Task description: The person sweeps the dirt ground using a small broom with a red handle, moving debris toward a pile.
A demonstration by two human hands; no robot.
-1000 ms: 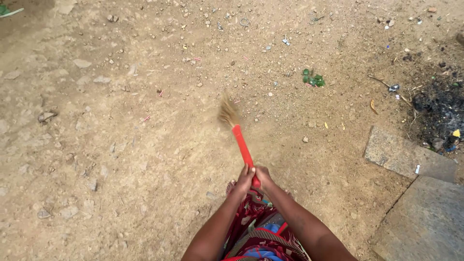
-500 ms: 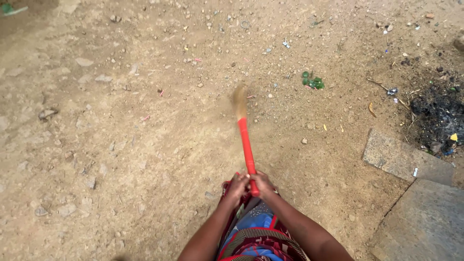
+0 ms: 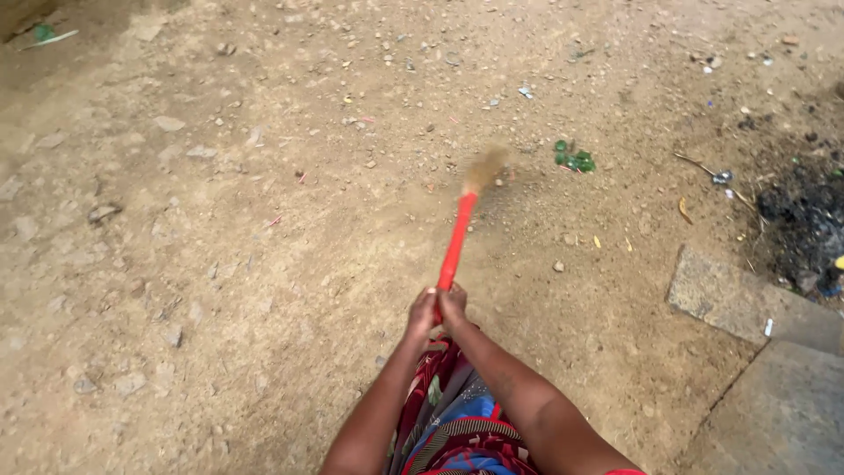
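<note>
I look down at a short broom with a red handle and a tan straw head, blurred with motion, pointing away from me over bare dirt ground. My left hand and my right hand are side by side, both closed around the near end of the handle. The straw tip brushes the ground a little left of a small green scrap. My patterned red and blue clothing shows below my arms.
Pebbles and small stones lie scattered over the dirt. Two flat stone slabs sit at the lower right. A dark pile of ash and litter lies at the right edge. A green leaf lies at the top left.
The broom head has swung from left to right, from leaning left of my hands to leaning right. My hands stayed joined on the handle and moved slightly up.
</note>
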